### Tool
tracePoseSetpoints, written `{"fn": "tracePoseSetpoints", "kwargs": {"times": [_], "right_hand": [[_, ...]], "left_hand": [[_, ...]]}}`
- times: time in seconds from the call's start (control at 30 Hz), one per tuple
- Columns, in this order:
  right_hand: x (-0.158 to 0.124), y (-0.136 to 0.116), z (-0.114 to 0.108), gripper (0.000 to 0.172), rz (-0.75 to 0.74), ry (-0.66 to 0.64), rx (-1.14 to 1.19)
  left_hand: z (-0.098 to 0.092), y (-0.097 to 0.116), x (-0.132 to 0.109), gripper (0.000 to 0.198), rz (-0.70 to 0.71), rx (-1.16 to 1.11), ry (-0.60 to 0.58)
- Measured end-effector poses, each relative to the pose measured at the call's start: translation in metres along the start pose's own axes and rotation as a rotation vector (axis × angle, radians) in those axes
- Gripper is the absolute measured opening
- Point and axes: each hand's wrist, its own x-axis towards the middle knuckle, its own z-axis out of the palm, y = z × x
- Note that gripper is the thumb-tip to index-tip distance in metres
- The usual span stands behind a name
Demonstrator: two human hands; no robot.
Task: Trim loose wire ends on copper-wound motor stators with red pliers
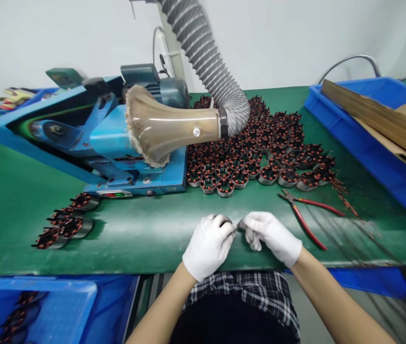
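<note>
My left hand (210,246), in a white glove with darkened fingertips, is closed in a pinch above the front edge of the green bench. Facing it, my right hand (269,235), also gloved, pinches with thumb and forefinger almost touching the left fingertips. Something thin and dark shows between the two hands, too small to name. To the right of my right hand lie cutting pliers (298,210) with red handles, jaws spread. Beyond both hands stand many motor stators (225,186) with copper windings, packed in rows.
A blue belt machine (109,138) with a brown suction hood (177,126) and grey hose (213,57) stands behind left. Several stators (77,227) sit left. A blue bin (360,143) holding cardboard is at right; another blue bin (70,306) is below left. Thin wires (375,239) lie right.
</note>
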Motion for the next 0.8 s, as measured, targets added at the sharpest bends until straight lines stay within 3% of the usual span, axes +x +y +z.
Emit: {"fn": "tracePoseSetpoints", "kwargs": {"times": [0.1,0.17,0.27,0.37,0.53,0.6,0.7,0.8], "right_hand": [[-0.006,0.002,-0.014,0.034,-0.097,0.233,-0.002],[-0.012,0.004,-0.012,0.027,-0.231,0.334,-0.242],[-0.015,0.009,0.002,0.023,-0.489,0.247,-0.797],[-0.009,0.011,0.009,0.025,-0.66,0.129,-1.114],[-0.008,-0.004,-0.024,0.024,-0.721,0.165,-1.528],[-0.016,-0.011,-0.038,0.024,-0.686,0.288,-1.566],[-0.03,-0.014,-0.039,0.022,-0.668,0.445,-1.321],[-0.035,-0.009,-0.016,0.019,-0.67,0.391,-1.006]], "left_hand": [[0.003,-0.001,0.0,0.014,-0.001,-0.005,0.013],[0.005,-0.002,0.0,0.014,0.008,-0.01,0.026],[0.007,-0.004,0.0,0.014,0.026,-0.018,0.056],[0.009,-0.006,0.0,0.013,0.044,-0.015,0.069],[0.009,-0.006,0.0,0.012,0.05,-0.015,0.06],[0.008,-0.006,-0.001,0.012,0.049,-0.02,0.062],[0.008,-0.005,-0.001,0.013,0.042,-0.023,0.059],[0.006,-0.004,-0.001,0.013,0.025,-0.021,0.031]]}}
